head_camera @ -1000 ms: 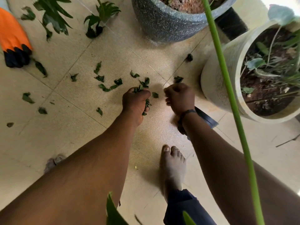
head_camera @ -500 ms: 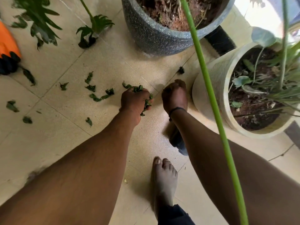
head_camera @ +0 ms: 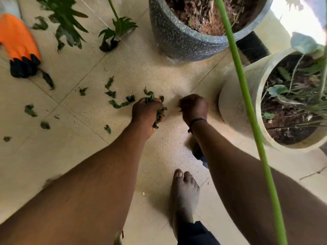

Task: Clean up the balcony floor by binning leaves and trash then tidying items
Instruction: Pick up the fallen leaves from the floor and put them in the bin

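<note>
Small dark green leaf scraps lie scattered over the beige tiled floor, mostly left of my hands. My left hand is low at the floor and grips a bunch of these leaves, which stick out above and beside its fingers. Just to its right, my right hand is curled into a fist with a bit of green at its left edge; what it holds is mostly hidden. A black band circles my right wrist.
A speckled grey plant pot stands at the back. A cream ribbed pot with soil sits right of my hands. An orange glove with black fingertips lies far left. A green stalk crosses the view. My bare foot stands below.
My right hand reached forward to a leaf near the cream pot, then drew back beside the left hand. That leaf is gone from the floor. My left hand stayed, holding its bunch.
</note>
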